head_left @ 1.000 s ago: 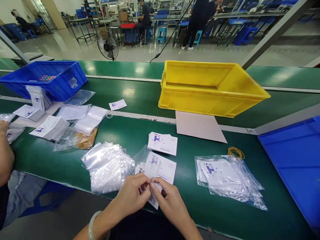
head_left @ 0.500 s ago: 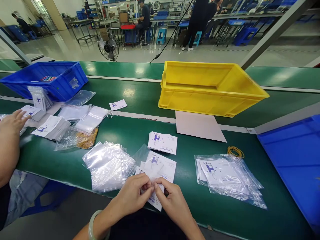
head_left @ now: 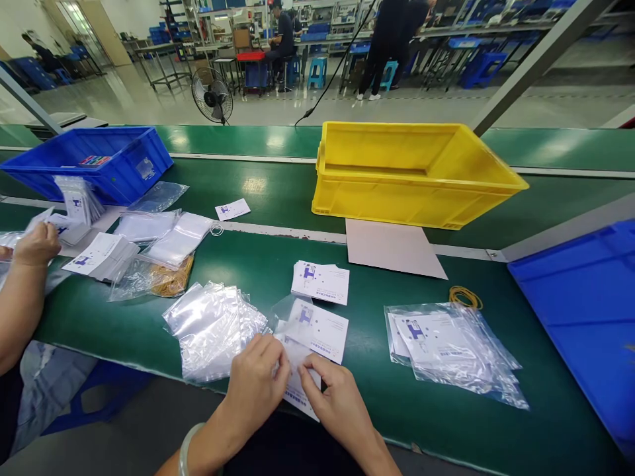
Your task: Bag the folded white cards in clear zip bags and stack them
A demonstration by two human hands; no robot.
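At the table's front edge, my left hand has its fingers curled in a pinch on a clear plastic bag. My right hand pinches the bag's other side between thumb and forefinger. Beneath and behind the bag lie white printed cards, partly covered by it and my fingers. A neat stack of the same cards sits just beyond. To the left of my left hand is a pile of clear bags. Filled bags with cards inside lie to the right of my right hand.
A yellow bin stands at the back beside a cardboard sheet. Blue bins flank the table. Yellow rubber bands lie at right, more in a bag at left. A co-worker's hand handles cards at far left.
My hands have moved slightly apart, with the left lifting a little and the bag spread between them. The co-worker's hand has closed and raised a card or bag.
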